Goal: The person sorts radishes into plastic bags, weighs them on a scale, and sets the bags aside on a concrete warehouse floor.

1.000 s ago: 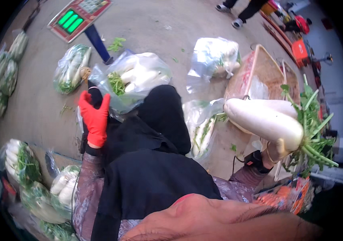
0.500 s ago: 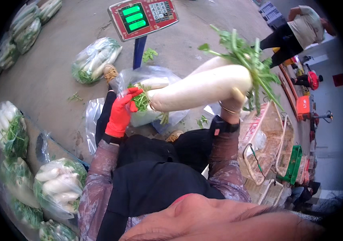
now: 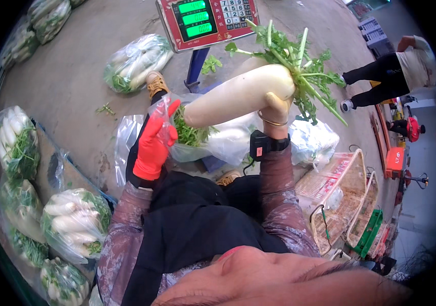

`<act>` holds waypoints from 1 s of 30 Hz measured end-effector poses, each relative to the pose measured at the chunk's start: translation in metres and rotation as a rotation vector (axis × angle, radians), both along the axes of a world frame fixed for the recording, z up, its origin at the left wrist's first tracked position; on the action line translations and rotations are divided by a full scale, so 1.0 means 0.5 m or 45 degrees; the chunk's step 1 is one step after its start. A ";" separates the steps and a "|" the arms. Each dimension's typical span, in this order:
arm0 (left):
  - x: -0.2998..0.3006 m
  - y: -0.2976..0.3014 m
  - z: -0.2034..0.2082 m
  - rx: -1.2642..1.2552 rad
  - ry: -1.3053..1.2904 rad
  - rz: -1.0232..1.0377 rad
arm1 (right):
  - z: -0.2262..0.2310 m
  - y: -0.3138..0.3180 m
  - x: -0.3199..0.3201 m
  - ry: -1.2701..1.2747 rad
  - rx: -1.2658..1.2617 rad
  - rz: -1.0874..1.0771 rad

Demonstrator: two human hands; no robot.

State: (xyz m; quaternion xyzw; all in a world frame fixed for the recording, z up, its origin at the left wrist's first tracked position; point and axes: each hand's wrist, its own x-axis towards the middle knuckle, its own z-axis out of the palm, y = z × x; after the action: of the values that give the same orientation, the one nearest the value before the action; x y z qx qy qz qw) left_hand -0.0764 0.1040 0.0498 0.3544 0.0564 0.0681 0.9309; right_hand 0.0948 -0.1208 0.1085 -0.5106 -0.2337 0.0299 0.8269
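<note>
My right hand (image 3: 277, 108) grips a large white radish (image 3: 238, 97) near its leafy top, thumb across the near side. Part of a second radish (image 3: 251, 65) shows behind it. The held radish lies nearly level, its bare tip pointing left above the mouth of a clear plastic bag (image 3: 184, 153). White radishes (image 3: 235, 131) and green leaves are inside that bag. My left hand (image 3: 152, 145), in a red glove, is closed on the bag's left rim, with film over its fingers. The right hand's far fingers are hidden behind the radish.
A scale display (image 3: 197, 23) stands on a blue post beyond the bag. Bagged radishes lie at far left (image 3: 139, 61) and near left (image 3: 75, 224). At right are a filled white bag (image 3: 315, 143), plastic crates (image 3: 332, 186) and a standing person (image 3: 406, 66).
The held radish has moved left, its tip now closer to my gloved left hand over the bag's mouth. The whole view has shifted, showing the white bag at right more fully.
</note>
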 end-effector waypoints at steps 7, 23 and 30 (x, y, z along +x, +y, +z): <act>0.014 0.002 0.017 -0.115 0.002 0.029 | -0.183 0.016 0.020 0.205 0.309 0.074; 0.151 -0.047 0.022 0.132 -0.127 -0.238 | -0.267 -0.006 -0.020 -0.722 -1.577 0.634; 0.011 -0.075 0.064 -0.052 -0.175 -0.458 | -0.320 0.103 0.027 -0.720 -1.866 0.991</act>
State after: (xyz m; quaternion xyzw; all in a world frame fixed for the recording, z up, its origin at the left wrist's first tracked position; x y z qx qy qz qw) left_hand -0.0711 0.0663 0.0816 0.3343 -0.0703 -0.0765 0.9367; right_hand 0.1081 -0.0694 -0.0514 -0.7857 -0.5094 0.3248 0.1330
